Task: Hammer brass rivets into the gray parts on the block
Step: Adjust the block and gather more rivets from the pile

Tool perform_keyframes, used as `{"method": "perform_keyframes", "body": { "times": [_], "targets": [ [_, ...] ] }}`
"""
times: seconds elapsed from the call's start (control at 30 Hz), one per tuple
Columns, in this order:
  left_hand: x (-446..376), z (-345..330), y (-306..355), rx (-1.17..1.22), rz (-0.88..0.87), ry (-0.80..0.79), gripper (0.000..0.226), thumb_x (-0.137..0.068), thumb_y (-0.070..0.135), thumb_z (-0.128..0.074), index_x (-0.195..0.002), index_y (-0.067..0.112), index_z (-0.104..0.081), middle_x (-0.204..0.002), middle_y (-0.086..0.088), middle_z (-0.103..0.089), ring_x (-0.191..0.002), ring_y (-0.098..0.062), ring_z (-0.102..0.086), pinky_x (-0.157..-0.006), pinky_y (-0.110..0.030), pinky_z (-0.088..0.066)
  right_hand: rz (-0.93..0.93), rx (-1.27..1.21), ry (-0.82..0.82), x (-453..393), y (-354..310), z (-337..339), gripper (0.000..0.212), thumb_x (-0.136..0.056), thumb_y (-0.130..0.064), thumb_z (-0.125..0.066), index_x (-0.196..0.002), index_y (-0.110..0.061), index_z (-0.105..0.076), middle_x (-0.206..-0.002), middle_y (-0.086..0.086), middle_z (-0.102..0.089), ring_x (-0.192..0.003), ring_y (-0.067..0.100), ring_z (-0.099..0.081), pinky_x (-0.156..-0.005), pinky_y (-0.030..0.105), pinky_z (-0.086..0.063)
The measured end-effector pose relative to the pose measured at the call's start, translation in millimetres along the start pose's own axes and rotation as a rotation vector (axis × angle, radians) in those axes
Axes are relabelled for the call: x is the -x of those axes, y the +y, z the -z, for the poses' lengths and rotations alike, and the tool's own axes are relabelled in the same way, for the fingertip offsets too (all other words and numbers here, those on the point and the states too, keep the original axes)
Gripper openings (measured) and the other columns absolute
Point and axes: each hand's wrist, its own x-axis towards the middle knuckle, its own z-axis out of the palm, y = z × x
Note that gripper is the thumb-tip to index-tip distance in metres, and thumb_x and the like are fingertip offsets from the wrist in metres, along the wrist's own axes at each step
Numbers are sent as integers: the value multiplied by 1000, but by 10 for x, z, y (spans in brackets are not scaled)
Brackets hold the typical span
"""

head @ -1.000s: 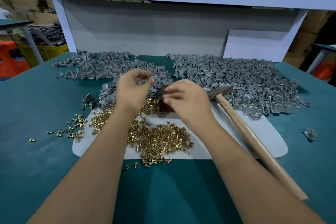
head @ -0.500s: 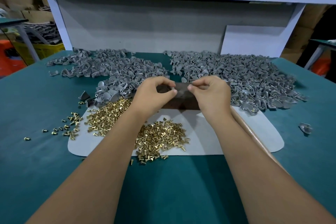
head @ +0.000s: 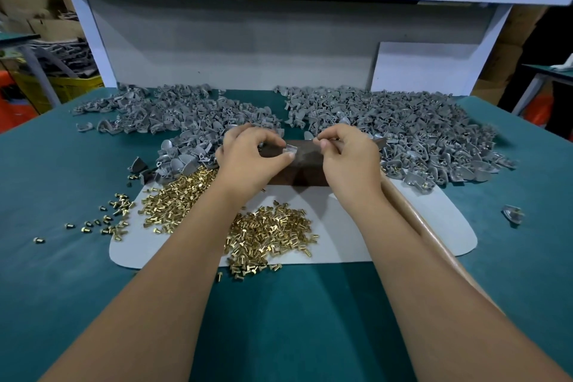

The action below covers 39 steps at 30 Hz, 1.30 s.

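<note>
Over one dark block (head: 305, 161), the left hand (head: 248, 161) pinches one gray part (head: 289, 150); the right hand (head: 348, 158) pinches something too small to identify. Two gray piles, two brass rivet heaps.

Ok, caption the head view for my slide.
Left hand pinches a gray part on the dark block; right hand alongside.

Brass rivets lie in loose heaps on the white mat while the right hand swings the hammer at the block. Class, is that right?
Not quite. In the head view the brass rivets do lie on the white mat, but the hammer lies untouched under the right forearm; the right hand hovers over the block.
</note>
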Motion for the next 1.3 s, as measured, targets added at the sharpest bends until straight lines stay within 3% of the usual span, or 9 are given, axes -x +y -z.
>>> {"method": "perform_keyframes", "body": {
  "times": [0.07,0.2,0.33,0.5,0.6,0.73,1.0,1.13,1.3],
  "targets": [
    [-18,-4,-11,20,-11,-36,15,-82,34,-77,-78,42,-64,-109,22,-57,-139,-14,-24,-116,-50,-18,-4,7,1,17,-14,2,16,-91,-7,-57,-86,-20,-64,-96,-1,-67,-93,11,-64,-86,37,-52],
    [-76,-12,-65,59,-50,-77,15,-84,26,-75,-90,39,-70,-114,12,-66,-137,-23,-35,-115,-50,-23,75,88,35,19,-73,22,15,-87,-12,-64,-82,-26,-68,-91,-10,-59,-80,5,-56,-75,24,-47],
    [-75,-21,-95,93,-25,-79,19,-83,26,-76,-92,42,-68,-113,9,-65,-135,-24,-39,-113,-49,-31,49,1,6,14,-145,-18,14,-86,-10,-66,-83,-23,-69,-76,-15,-62,-72,0,-56,-70,17,-47],
    [-80,-57,-74,127,-38,-86,17,-78,31,-77,-75,45,-67,-108,10,-67,-127,-28,-49,-109,-49,-36,-2,-16,-77,17,-173,-70,12,-85,-11,-66,-85,-21,-73,-79,-10,-68,-80,8,-63,-80,28,-51],
    [-73,-73,-63,145,-33,-86,7,-68,44,-66,-75,44,-67,-110,9,-68,-124,-28,-51,-108,-49,-39,-31,7,-105,5,-147,-73,10,-84,-13,-68,-87,-19,-76,-88,-5,-70,-86,12,-63,-84,33,-51],
    [-79,-82,-97,152,-41,-98,6,-73,41,-68,-78,43,-68,-113,9,-67,-124,-29,-51,-107,-50,-39,-48,19,-122,-5,-131,-96,8,-83,-16,-70,-88,-17,-76,-95,-2,-69,-90,14,-62,-85,33,-50],
    [-63,-83,-62,169,8,-107,10,-66,47,-63,-75,45,-66,-114,10,-64,-126,-28,-50,-108,-50,-38,-31,75,-123,-13,-124,-125,6,-84,-20,-71,-87,-18,-75,-92,-6,-63,-86,11,-59,-77,26,-44],
    [-59,-74,-71,188,10,-113,11,-65,48,-64,-75,44,-67,-113,11,-64,-126,-28,-50,-108,-51,-38,-47,91,-127,-27,-133,-125,5,-84,-18,-70,-83,-20,-74,-80,-11,-63,-80,10,-59,-73,26,-45],
    [-66,-69,-81,200,16,-113,11,-65,49,-66,-75,45,-67,-113,13,-64,-125,-27,-50,-108,-51,-37,-55,127,-121,-37,-138,-138,20,-84,-17,-68,-69,-31,-66,-66,-18,-58,-66,-2,-53,-58,17,-40]
  ]
}}
